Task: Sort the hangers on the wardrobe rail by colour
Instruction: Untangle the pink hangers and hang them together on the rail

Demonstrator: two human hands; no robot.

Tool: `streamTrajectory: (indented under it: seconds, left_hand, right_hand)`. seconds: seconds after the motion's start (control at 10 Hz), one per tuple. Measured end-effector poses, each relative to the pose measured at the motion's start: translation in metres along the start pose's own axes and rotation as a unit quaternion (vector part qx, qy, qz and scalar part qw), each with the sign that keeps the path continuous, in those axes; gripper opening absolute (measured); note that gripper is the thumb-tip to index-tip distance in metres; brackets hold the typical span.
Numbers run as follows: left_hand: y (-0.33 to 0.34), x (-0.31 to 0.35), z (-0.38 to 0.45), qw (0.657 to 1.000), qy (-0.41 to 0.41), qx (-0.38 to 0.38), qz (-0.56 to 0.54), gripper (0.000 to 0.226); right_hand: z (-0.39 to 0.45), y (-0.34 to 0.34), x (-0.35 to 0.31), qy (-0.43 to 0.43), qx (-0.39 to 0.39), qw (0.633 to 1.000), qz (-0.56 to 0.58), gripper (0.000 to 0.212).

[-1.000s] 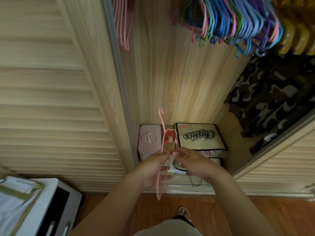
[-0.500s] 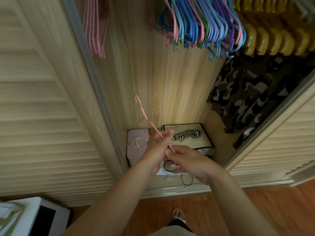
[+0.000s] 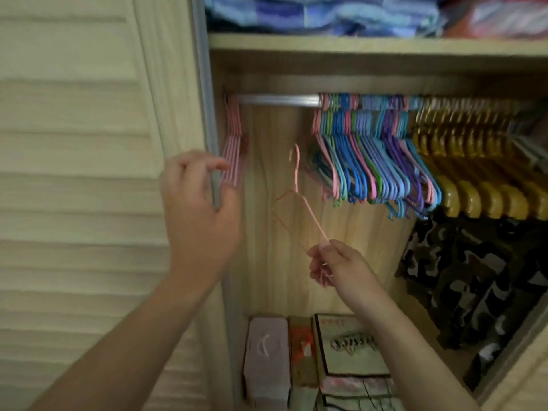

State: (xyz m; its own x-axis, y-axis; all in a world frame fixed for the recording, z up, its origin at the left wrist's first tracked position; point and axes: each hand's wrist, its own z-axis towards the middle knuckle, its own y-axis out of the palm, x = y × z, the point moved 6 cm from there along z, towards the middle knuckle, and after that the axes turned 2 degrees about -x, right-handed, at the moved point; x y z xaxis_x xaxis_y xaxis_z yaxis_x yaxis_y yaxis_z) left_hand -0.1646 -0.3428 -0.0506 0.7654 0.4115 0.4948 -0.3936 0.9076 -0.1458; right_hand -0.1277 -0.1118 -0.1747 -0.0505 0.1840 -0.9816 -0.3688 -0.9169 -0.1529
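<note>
My right hand (image 3: 336, 265) pinches the lower end of a thin pink hanger (image 3: 299, 200), whose hook points up below the bare stretch of the metal rail (image 3: 278, 99). My left hand (image 3: 197, 203) is raised with loosely curled fingers and holds nothing, just left of a bunch of pink hangers (image 3: 232, 157) hanging at the rail's left end. A mixed bunch of pink, blue, green and purple hangers (image 3: 373, 155) hangs at mid-rail, and several yellow-brown hangers (image 3: 474, 173) hang to the right.
A louvred wardrobe door (image 3: 83, 173) fills the left. Camouflage clothing (image 3: 474, 280) hangs at the lower right. Boxes (image 3: 350, 345) and a pink case (image 3: 267, 354) stand on the wardrobe floor. Folded fabric (image 3: 326, 13) lies on the shelf above the rail.
My view has tilted up from the wardrobe floor to the rail. My left hand let go of the pink hanger and rose toward the pink bunch; my right hand lifted the hanger.
</note>
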Motion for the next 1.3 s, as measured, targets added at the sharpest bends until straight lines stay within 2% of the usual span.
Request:
streamTrajectory:
  seconds: [0.1, 0.2, 0.3, 0.4, 0.5, 0.6, 0.7, 0.8, 1.0, 1.1, 1.2, 1.3]
  left_hand:
    - [-0.017, 0.003, 0.051, 0.993, 0.059, 0.066, 0.083, 0.054]
    - [-0.018, -0.003, 0.087, 0.989, 0.065, 0.055, 0.119, 0.068]
    - [-0.008, -0.008, 0.112, 0.983, 0.068, 0.011, 0.169, 0.075]
    - [-0.004, -0.013, 0.116, 0.98, 0.07, 0.007, 0.188, 0.079]
    - [-0.002, -0.02, 0.113, 0.974, 0.096, 0.014, 0.203, 0.078]
    - [0.0, -0.022, 0.113, 0.974, 0.111, 0.03, 0.196, 0.076]
    - [0.0, -0.024, 0.114, 0.973, 0.119, 0.038, 0.192, 0.076]
    - [0.001, -0.025, 0.113, 0.973, 0.132, 0.046, 0.184, 0.074]
    - [0.002, -0.027, 0.114, 0.97, 0.145, 0.051, 0.189, 0.072]
    - [0.002, -0.026, 0.113, 0.969, 0.145, 0.048, 0.192, 0.073]
    - [0.002, -0.025, 0.114, 0.968, 0.148, 0.05, 0.194, 0.072]
    - [0.001, -0.025, 0.112, 0.968, 0.145, 0.052, 0.196, 0.071]
  right_hand:
    - [0.028, 0.002, -0.037, -0.062, 0.029, 0.998, -0.017, 0.035]
    - [0.055, 0.011, -0.068, -0.103, 0.042, 0.991, -0.08, 0.042]
    - [0.093, 0.019, -0.097, -0.12, 0.059, 0.987, -0.093, 0.044]
    - [0.115, 0.023, -0.112, -0.118, 0.056, 0.987, -0.09, 0.045]
    - [0.153, 0.026, -0.106, -0.111, 0.049, 0.989, -0.081, 0.048]
    - [0.195, 0.028, -0.074, -0.083, 0.042, 0.989, -0.112, 0.062]
    - [0.196, 0.038, -0.065, -0.085, 0.037, 0.982, -0.163, 0.064]
    - [0.173, 0.067, -0.078, -0.102, 0.02, 0.974, -0.202, 0.033]
    - [0.181, 0.111, -0.08, -0.124, -0.029, 0.955, -0.267, 0.035]
    - [0.183, 0.124, -0.08, -0.118, -0.053, 0.943, -0.307, 0.044]
    - [0.176, 0.122, -0.075, -0.103, -0.064, 0.941, -0.316, 0.061]
    - [0.14, 0.106, -0.071, -0.128, -0.079, 0.953, -0.264, 0.061]
